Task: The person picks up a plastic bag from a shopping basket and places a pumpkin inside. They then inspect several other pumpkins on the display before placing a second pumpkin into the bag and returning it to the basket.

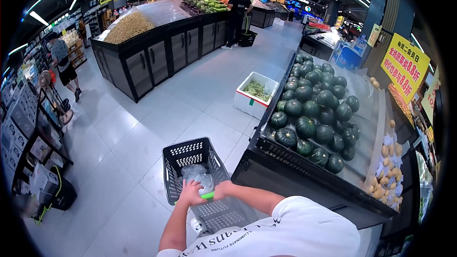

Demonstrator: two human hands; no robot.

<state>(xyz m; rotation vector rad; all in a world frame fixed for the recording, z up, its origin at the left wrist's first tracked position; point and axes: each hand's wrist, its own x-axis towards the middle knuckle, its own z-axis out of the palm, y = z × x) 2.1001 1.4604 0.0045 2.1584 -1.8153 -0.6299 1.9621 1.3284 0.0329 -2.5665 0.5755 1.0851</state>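
Note:
My left hand [191, 193] lies over the left end of a bright green handle [208, 195], its fingers stretched out and apart. Beside it, my right hand [223, 190] is closed around the handle's right end. The handle belongs to a black plastic shopping basket [220, 165] with perforated sides, which stands in front of me at floor level. A crumpled clear plastic bag [197, 173] lies inside the basket; what it contains cannot be made out.
On my right stands a display of dark green pumpkins [312, 109], with potatoes [388, 176] beyond. A white foam box [252, 106] of green vegetables sits on the aisle floor. Ahead is a long produce counter [157, 64]. One person [238, 14] stands there; another person [62, 59] is at left.

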